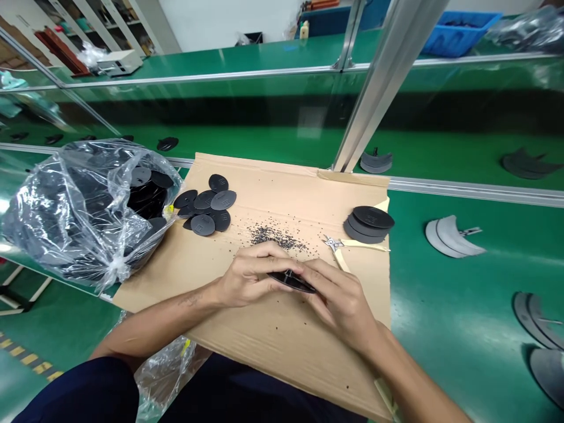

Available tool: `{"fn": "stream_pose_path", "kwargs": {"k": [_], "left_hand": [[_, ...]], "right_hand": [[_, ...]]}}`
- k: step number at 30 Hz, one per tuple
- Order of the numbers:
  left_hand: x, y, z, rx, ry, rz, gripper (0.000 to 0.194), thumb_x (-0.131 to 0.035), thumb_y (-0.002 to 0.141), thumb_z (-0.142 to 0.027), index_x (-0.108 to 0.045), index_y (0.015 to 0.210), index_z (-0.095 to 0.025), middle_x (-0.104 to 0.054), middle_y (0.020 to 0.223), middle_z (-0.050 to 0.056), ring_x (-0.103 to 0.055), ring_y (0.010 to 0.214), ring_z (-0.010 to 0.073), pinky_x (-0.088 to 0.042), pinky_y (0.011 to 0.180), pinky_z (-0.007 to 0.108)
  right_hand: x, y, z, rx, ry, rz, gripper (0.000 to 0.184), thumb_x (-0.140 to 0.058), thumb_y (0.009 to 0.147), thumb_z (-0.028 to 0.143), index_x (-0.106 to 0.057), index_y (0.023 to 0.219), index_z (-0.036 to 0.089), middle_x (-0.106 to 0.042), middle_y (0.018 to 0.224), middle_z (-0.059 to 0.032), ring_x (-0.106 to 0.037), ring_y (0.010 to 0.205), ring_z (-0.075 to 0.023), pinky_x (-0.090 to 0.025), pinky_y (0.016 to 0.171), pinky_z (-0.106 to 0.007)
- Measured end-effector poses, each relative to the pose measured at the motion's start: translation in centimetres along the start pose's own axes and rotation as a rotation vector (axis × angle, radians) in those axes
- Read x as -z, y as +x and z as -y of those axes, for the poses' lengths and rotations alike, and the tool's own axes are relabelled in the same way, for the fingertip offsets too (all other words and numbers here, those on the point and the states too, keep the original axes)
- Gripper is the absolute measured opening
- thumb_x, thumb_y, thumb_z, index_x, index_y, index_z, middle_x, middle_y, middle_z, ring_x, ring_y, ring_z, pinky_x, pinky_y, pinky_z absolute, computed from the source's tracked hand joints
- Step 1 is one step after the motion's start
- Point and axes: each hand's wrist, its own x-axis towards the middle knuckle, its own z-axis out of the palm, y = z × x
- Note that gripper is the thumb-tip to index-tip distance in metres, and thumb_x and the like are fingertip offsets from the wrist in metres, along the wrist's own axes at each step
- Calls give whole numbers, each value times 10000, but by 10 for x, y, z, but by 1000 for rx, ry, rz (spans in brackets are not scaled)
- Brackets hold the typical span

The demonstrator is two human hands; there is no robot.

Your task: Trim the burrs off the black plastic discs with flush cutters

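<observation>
Both hands meet over a brown cardboard sheet and hold one flat black oval plastic piece edge-on between them. My left hand curls its fingers over the piece's left end. My right hand grips the right end with closed fingers. Just beyond the hands lies a scatter of small black trimmings. A small pair of cutters with pale handles rests on the cardboard by my right hand.
A clear plastic bag full of black pieces sits at left, with several loose pieces spilled beside it. A stack of black discs stands at the cardboard's right. Grey curved parts lie on the green bench. An aluminium post rises behind.
</observation>
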Motion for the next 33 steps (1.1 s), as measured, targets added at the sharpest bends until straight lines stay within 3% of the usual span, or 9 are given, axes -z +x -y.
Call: {"fn": "stream_pose_path", "kwargs": {"k": [7, 10, 14, 17, 20, 23, 28, 33], "left_hand": [[-1, -1, -6, -5, -12, -46, 247, -748, 854, -187, -746, 1099, -221, -734, 888, 53, -690, 817, 150, -592, 715, 271], [-1, -1, -10, -17, 24, -42, 266, -731, 875, -236, -728, 1141, -224, -708, 882, 48, -670, 801, 139, -586, 698, 260], [-3, -1, -8, 116, -8, 5, 281, -716, 885, -345, -720, 1135, -217, -684, 1021, 86, -670, 963, 182, -594, 835, 336], [-5, 2, 2, 363, -180, -82, 221, -698, 899, -339, -729, 1068, -200, -727, 1051, 90, -694, 986, 202, -592, 859, 362], [-4, 7, 14, 636, -512, -219, 319, -706, 879, -426, -737, 1043, -155, -768, 994, 106, -723, 941, 230, -598, 842, 381], [-1, 12, 17, 836, -798, -315, 427, -646, 902, -506, -745, 1032, -111, -770, 1027, 153, -712, 1035, 286, -577, 909, 442], [3, 16, 15, 917, -930, -375, 386, -669, 893, -454, -745, 1022, -98, -762, 1065, 167, -682, 1116, 312, -545, 963, 471], [4, 15, 15, 919, -874, -359, 318, -767, 815, -329, -727, 1058, -128, -762, 1085, 123, -701, 1044, 259, -536, 939, 388]], "right_hand": [[1, 0, 2, -20, 67, 40, 389, -533, 947, 104, -626, 1311, 208, -708, 1137, -129, -703, 1006, -229, -618, 819, -383], [0, 3, 4, -51, 156, 30, 321, -553, 955, 129, -666, 1241, 221, -712, 1106, -110, -700, 984, -214, -607, 797, -359], [6, 9, 8, -149, 218, 19, 276, -578, 972, 206, -666, 1230, 247, -722, 1003, -58, -691, 889, -182, -585, 748, -317], [25, 11, 3, -210, 2, 128, 343, -606, 962, 353, -619, 1287, 245, -704, 1126, -83, -672, 984, -229, -572, 810, -369], [46, 8, -7, -277, -492, 174, 447, -642, 892, 538, -660, 1191, 208, -663, 1187, -152, -624, 1043, -341, -542, 786, -457], [56, 5, -15, -281, -845, 267, 443, -608, 909, 524, -651, 1168, 167, -645, 1141, -182, -590, 1026, -367, -515, 713, -433], [49, 5, -14, -252, -1020, 292, 328, -520, 952, 295, -593, 1227, 132, -624, 1059, -172, -584, 944, -318, -480, 651, -371], [42, 7, -14, -273, -1075, 273, 270, -548, 924, 292, -617, 1113, 112, -594, 940, -153, -558, 868, -302, -457, 616, -370]]}}
